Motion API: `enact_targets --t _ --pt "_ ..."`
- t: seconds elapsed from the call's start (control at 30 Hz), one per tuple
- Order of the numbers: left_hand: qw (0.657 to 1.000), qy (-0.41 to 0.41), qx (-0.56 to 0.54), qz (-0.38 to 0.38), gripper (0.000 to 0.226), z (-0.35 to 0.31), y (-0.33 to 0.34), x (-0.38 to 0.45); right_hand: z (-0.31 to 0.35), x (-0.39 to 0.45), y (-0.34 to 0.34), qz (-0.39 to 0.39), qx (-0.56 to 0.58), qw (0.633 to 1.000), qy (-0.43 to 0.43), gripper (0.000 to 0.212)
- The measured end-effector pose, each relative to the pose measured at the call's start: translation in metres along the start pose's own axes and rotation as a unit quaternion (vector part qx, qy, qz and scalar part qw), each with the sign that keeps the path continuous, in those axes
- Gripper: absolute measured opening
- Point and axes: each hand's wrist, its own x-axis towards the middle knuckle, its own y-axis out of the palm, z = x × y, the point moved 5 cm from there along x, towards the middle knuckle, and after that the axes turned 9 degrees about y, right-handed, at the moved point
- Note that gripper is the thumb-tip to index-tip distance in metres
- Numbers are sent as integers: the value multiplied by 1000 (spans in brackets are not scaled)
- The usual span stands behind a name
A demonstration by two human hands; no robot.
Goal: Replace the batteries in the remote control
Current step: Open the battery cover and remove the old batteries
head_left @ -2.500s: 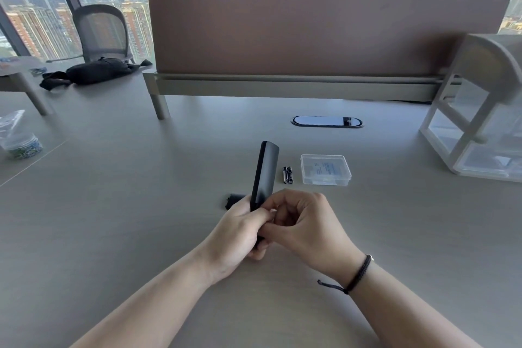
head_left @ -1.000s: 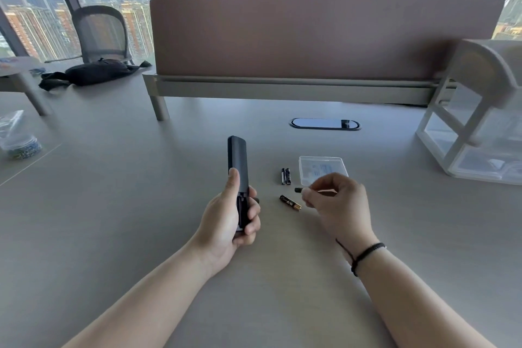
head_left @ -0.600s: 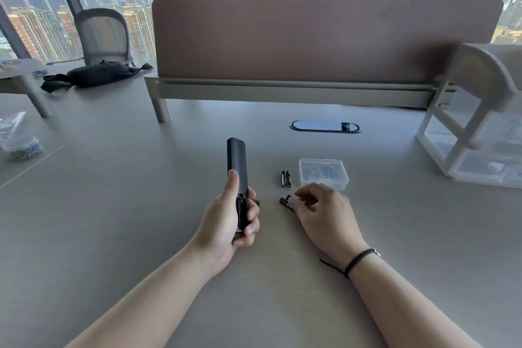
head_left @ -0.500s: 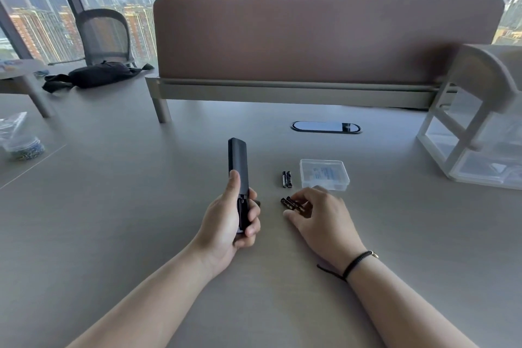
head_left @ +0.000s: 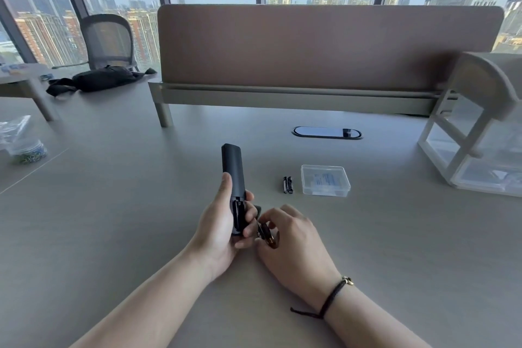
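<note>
We have the slim black plastic remote control (head_left: pixel 234 175) standing nearly upright in the left hand (head_left: pixel 223 230), fingers wrapped round its lower end, the open battery bay facing us. Right beside it, the right hand (head_left: pixel 288 237) is curled around what look like two dark cylindrical batteries (head_left: pixel 268 234), though they are blurred and partly hidden by the fingers. Half a second ago that hand was further out on the grey desk (head_left: pixel 395 248), gathering them; now it has drawn in close to the remote's base. Another pair of small black batteries (head_left: pixel 288 185) lies beside the clear plastic lidded box (head_left: pixel 325 184), unmoved.
</note>
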Motion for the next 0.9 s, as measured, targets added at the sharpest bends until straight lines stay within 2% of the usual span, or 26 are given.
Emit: enact_targets --t 0.13,0.3,0.43,0.53,0.63,0.73,0.9 --pt "1000 -5 -16 -7 59 0 -1 1 -1 1 2 -12 21 1000 7 31" --pt "999 -6 -41 -15 59 -1 -4 2 -3 1 3 -13 53 998 5 29" --pt "997 2 -69 -29 58 -5 -8 3 -20 15 -8 -74 78 993 41 20" --pt "995 -2 -88 -38 57 -6 -10 2 -31 32 -14 -103 14 993 57 26" --pt "994 -6 -98 -44 57 -8 -9 1 -27 42 -8 -89 -59 992 62 29" --pt "993 -8 -107 -42 59 -9 -9 1 -21 49 0 -75 -136 986 55 23" --pt "992 -14 -126 -24 64 -11 -7 2 -21 59 2 -81 -187 975 83 26"
